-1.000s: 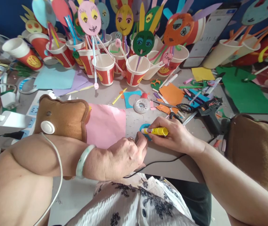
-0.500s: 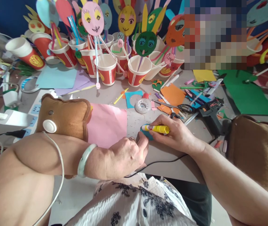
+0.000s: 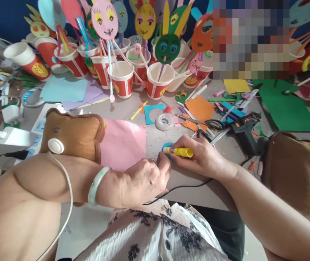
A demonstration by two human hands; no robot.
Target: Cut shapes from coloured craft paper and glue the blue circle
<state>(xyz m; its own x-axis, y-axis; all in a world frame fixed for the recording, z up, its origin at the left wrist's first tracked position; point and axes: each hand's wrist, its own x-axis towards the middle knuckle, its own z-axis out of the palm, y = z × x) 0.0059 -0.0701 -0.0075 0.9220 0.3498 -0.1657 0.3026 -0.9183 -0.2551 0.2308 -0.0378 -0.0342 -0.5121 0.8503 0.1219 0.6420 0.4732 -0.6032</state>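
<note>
Near the table's front edge, my right hand (image 3: 198, 155) is closed round a yellow glue stick (image 3: 180, 151). The stick's tip lies over a small blue paper disc (image 3: 166, 145), mostly covered by the stick and fingers. My left hand (image 3: 151, 177), with a ring and a pale green bangle (image 3: 97, 185) on the wrist, is curled with its fingertips at the disc's near edge. Pink paper (image 3: 123, 143) lies left of the disc, partly under a brown hot-water bag (image 3: 71, 136) beside my left forearm.
Red-and-white cups (image 3: 157, 87) with paper faces on straws line the back. Scissors (image 3: 214, 124), a glue gun (image 3: 244, 132), a tape roll (image 3: 165, 121) and orange scraps (image 3: 199, 108) lie beyond my right hand. A black cable (image 3: 182, 187) crosses the front; a brown cushion (image 3: 293, 174) sits right.
The glue stick and my right hand have shifted slightly to the left, and more of the blue disc's far edge shows. My left hand has hardly moved.
</note>
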